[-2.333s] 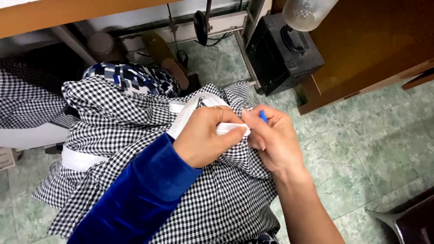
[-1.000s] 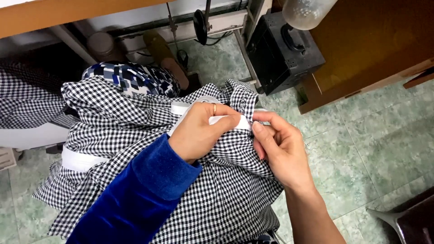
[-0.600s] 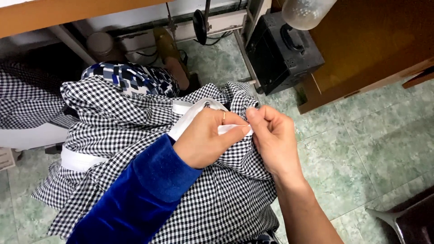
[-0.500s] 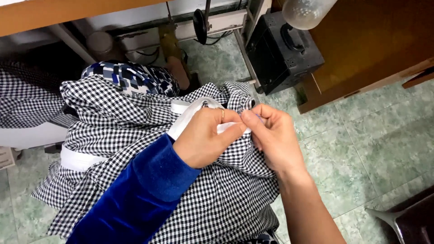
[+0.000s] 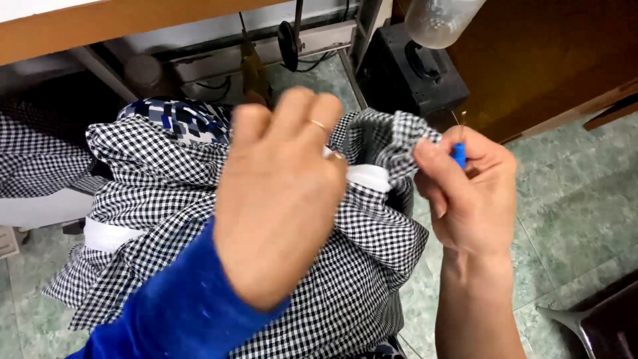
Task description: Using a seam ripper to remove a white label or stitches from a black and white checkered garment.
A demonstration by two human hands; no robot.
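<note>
A black-and-white checked garment (image 5: 359, 252) with white lining (image 5: 367, 176) lies bunched on my lap. My left hand (image 5: 279, 199), in a blue sleeve, is raised close to the camera and grips a fold of the checked cloth near the white strip. My right hand (image 5: 468, 193) holds a small blue-handled tool with a thin metal tip (image 5: 458, 154) pinched between thumb and fingers, right beside the garment's upper edge (image 5: 392, 133).
A black motor box (image 5: 412, 73) stands under a wooden table (image 5: 100, 20). A brown wooden cabinet (image 5: 551, 60) is at the right. More checked cloth (image 5: 40, 159) lies left. Green tiled floor (image 5: 571, 193); a dark chair leg (image 5: 585, 326) at bottom right.
My hands have lifted nearer the camera. The right hand drew away from the cloth to the right, and the blue tool with its metal tip now shows between its fingers.
</note>
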